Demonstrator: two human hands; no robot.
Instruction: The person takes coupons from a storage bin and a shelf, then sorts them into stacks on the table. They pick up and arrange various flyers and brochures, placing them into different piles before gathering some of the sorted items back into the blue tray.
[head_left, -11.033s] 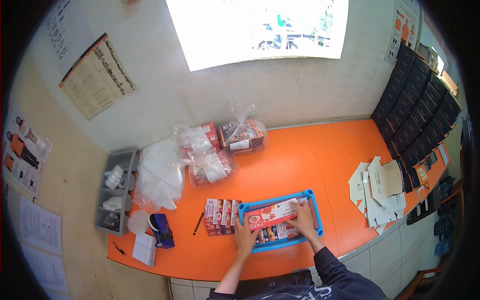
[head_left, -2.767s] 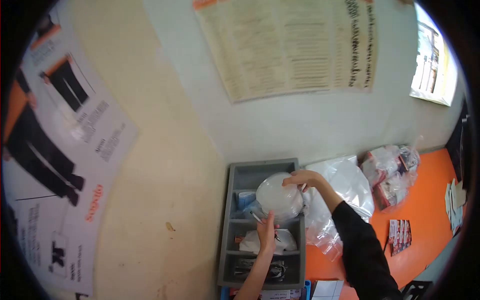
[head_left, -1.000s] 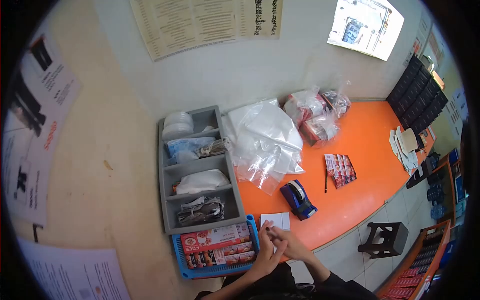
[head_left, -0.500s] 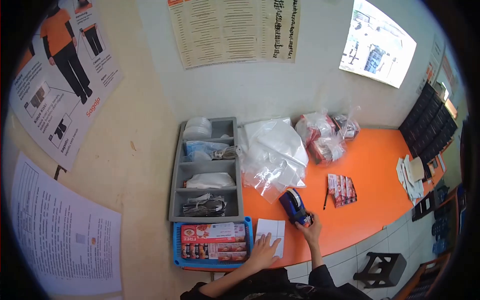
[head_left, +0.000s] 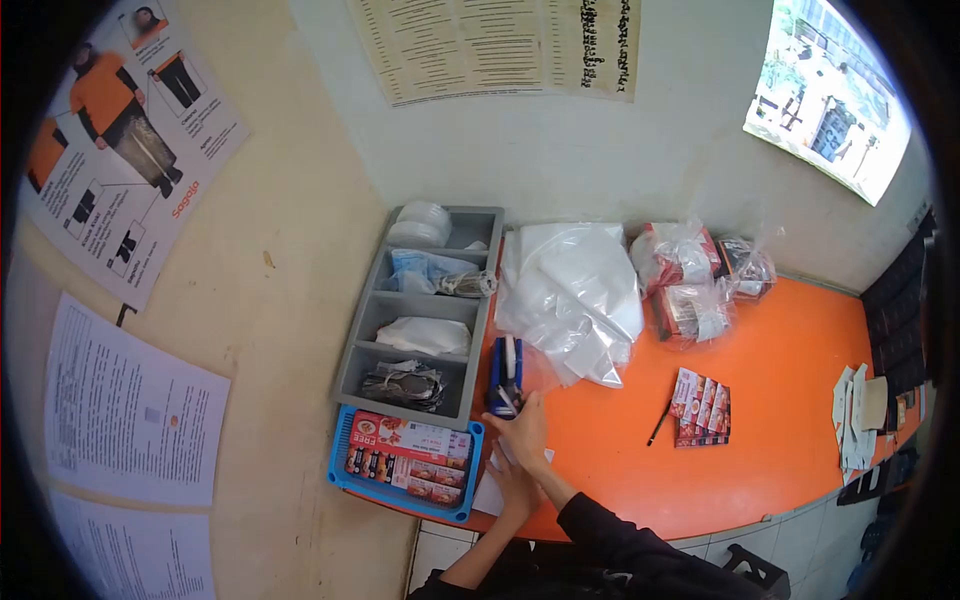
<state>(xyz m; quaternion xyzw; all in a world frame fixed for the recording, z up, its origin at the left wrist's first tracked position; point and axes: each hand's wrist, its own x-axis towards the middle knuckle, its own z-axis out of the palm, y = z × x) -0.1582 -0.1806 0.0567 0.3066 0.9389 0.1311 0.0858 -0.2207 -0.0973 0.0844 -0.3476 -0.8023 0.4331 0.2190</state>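
Observation:
My right hand (head_left: 526,432) grips the lower end of a blue tape dispenser (head_left: 507,372), which sits against the right side of the grey compartment tray. White tape shows on it. My left hand (head_left: 513,488) rests over a white paper (head_left: 487,497) at the table's near edge, with fingers stretched out and partly covered by my right hand. Most of the paper is hidden under both hands. A blue basket (head_left: 338,462) of printed red-and-white cards (head_left: 412,445) stands just left of my left hand.
The grey tray (head_left: 481,345) holds lids, packets and wrapped cutlery. Plastic bags (head_left: 575,290) lie beside it, with bagged boxes (head_left: 690,310) farther right. A pen (head_left: 659,424) and printed cards (head_left: 702,408) lie on the orange table (head_left: 620,470). A dark stool (head_left: 757,572) stands below.
My right hand has carried the tape dispenser left, up to the tray's side. My right hand now crosses over my left, which stays by the paper. The camera view has shifted.

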